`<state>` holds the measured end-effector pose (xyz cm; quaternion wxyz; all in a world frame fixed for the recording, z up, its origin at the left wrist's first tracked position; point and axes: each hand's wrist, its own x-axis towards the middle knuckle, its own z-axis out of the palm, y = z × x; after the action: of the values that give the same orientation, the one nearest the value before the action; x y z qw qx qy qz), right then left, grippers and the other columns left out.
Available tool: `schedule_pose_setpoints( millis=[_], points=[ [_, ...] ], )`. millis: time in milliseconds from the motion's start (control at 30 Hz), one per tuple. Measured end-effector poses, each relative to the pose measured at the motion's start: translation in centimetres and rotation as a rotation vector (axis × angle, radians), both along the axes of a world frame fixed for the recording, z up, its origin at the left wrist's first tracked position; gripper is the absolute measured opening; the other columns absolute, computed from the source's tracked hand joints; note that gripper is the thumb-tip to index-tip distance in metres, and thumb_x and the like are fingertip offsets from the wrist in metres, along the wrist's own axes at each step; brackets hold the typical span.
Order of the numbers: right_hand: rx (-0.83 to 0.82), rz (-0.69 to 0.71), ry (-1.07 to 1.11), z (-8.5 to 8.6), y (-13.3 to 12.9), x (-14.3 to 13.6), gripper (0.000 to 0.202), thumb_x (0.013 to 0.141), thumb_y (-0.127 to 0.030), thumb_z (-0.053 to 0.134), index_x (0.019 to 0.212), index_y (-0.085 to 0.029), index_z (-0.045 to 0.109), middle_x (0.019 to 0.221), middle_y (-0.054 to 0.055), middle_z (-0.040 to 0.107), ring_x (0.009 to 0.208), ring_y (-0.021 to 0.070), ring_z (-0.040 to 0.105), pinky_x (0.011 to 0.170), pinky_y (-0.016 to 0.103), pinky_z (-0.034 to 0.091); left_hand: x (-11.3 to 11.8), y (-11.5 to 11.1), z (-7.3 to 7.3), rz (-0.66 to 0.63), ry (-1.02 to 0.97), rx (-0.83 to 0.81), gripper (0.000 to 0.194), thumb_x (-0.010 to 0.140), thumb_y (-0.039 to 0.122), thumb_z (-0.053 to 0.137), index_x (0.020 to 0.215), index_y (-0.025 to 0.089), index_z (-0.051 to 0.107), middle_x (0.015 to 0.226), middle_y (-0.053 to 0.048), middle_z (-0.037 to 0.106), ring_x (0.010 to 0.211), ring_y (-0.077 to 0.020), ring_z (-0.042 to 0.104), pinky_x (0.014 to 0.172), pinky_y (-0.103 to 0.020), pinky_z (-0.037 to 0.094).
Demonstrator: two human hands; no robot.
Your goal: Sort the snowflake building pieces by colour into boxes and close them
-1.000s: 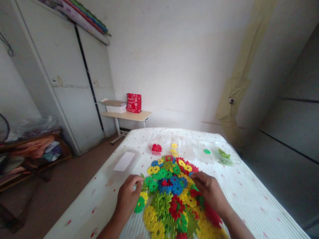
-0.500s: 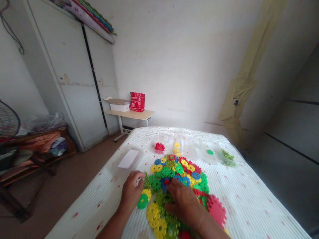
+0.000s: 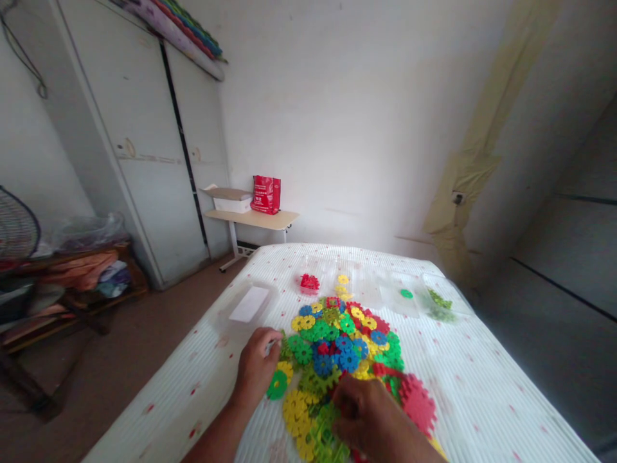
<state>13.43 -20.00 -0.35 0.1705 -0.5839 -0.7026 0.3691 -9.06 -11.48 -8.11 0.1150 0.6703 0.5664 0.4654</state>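
Spotted tablecloth (image 3: 472,386) beneath colourful toothed pieces (image 3: 348,360), left hand (image 3: 258,365) beside, right hand (image 3: 369,411) above, each grip unclear.

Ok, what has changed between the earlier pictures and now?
The right hand has moved from the right side of the pile to its near middle, drawing back toward the person at the last and uncovering blue discs. Whether it has gripped or released a piece can't be told. The left hand stays at the pile's left edge; the red pieces beyond stay put.
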Motion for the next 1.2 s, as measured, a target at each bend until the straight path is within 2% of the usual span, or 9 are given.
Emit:
schedule_pose_setpoints(
  millis=[100, 200, 300, 467, 733, 833, 967, 1100, 1200],
  points=[
    [0.084, 0.007, -0.22, -1.1, -0.5, -0.7, 0.012, 0.057, -0.012, 0.049, 0.066, -0.018, 0.054, 0.058, -0.003, 0.053, 0.053, 0.0088, 0.045, 0.045, 0.018, 0.023, 0.1, 0.0, 0.1, -0.001, 0.001, 0.003, 0.015, 0.072, 0.021, 0.045, 0.076, 0.02, 0.06, 0.082, -0.004, 0.062, 0.081, -0.0166, 0.059, 0.074, -0.029, 0.047],
    [0.135, 0.023, -0.352, -2.1, -0.5, -1.2, 0.023, 0.058, -0.012, 0.049, 0.077, -0.019, 0.058, 0.075, 0.003, 0.064, 0.064, 0.0135, 0.056, 0.051, 0.019, 0.032, 0.1, -0.1, 0.2, 0.001, 0.001, 0.01, 0.015, 0.072, 0.021, 0.045, 0.075, 0.019, 0.06, 0.081, -0.004, 0.062, 0.08, -0.0164, 0.059, 0.074, -0.029, 0.048],
    [0.141, 0.055, -0.432, -2.4, -0.5, -1.7, 0.033, 0.059, -0.011, 0.05, 0.09, -0.019, 0.059, 0.089, 0.009, 0.067, 0.075, 0.0186, 0.062, 0.058, 0.021, 0.039, 0.1, -0.1, 0.2, 0.009, 0.001, 0.011, 0.016, 0.072, 0.021, 0.046, 0.074, 0.02, 0.061, 0.081, -0.004, 0.063, 0.08, -0.0165, 0.059, 0.073, -0.029, 0.048],
    [0.188, 0.057, -0.614, -2.5, -0.9, -2.5, 0.039, 0.064, -0.008, 0.046, 0.099, -0.02, 0.059, 0.08, 0.011, 0.07, 0.071, 0.0251, 0.067, 0.056, 0.026, 0.044, 0.1, -0.2, 0.3, 0.014, 0.006, 0.017, 0.016, 0.071, 0.022, 0.046, 0.074, 0.02, 0.061, 0.081, -0.003, 0.063, 0.08, -0.0167, 0.06, 0.072, -0.028, 0.048],
    [0.079, 0.034, -0.6, -2.4, -0.4, -3.1, 0.034, 0.058, -0.013, 0.054, 0.09, -0.021, 0.063, 0.087, 0.012, 0.07, 0.076, 0.0284, 0.066, 0.059, 0.031, 0.047, -0.3, 0.2, -0.1, 0.013, -0.006, 0.04, 0.017, 0.07, 0.028, 0.048, 0.074, 0.021, 0.063, 0.08, -0.003, 0.064, 0.077, -0.0169, 0.061, 0.067, -0.026, 0.049],
    [0.061, 0.019, -0.521, -2.0, -0.2, -2.4, 0.03, 0.056, -0.012, 0.054, 0.082, -0.021, 0.066, 0.085, 0.01, 0.07, 0.076, 0.0252, 0.065, 0.058, 0.026, 0.044, -0.4, 0.4, -0.2, 0.016, -0.002, 0.029, 0.017, 0.07, 0.029, 0.048, 0.073, 0.022, 0.063, 0.08, -0.003, 0.065, 0.077, -0.0171, 0.061, 0.067, -0.026, 0.05],
    [0.073, -0.072, -0.23, -0.6, 0.3, 0.2, 0.023, 0.055, -0.011, 0.054, 0.072, -0.02, 0.066, 0.064, 0.0, 0.065, 0.059, 0.0137, 0.057, 0.047, 0.019, 0.032, -0.4, 0.5, -0.5, 0.022, 0.009, 0.029, 0.018, 0.069, 0.031, 0.048, 0.072, 0.022, 0.064, 0.08, -0.002, 0.066, 0.077, -0.0173, 0.061, 0.069, -0.026, 0.05],
    [0.074, -0.21, 0.249, 1.3, 2.3, 5.1, 0.024, 0.057, -0.015, 0.056, 0.079, -0.017, 0.064, 0.055, -0.006, 0.05, 0.049, 0.006, 0.04, 0.044, 0.018, 0.026, -0.5, 0.6, -0.6, 0.026, 0.008, 0.032, 0.018, 0.068, 0.031, 0.048, 0.073, 0.023, 0.063, 0.079, -0.002, 0.066, 0.076, -0.0169, 0.062, 0.067, -0.026, 0.05],
    [0.059, -0.391, 0.435, 1.8, 4.3, 9.2, 0.02, 0.058, -0.024, 0.059, 0.076, -0.015, 0.061, 0.053, -0.007, 0.046, 0.043, 0.0043, 0.031, 0.04, 0.019, 0.022, -0.5, 0.7, -0.5, 0.022, 0.02, 0.028, 0.019, 0.069, 0.032, 0.048, 0.072, 0.023, 0.064, 0.079, -0.002, 0.066, 0.076, -0.0168, 0.062, 0.064, -0.025, 0.051]
  ],
)
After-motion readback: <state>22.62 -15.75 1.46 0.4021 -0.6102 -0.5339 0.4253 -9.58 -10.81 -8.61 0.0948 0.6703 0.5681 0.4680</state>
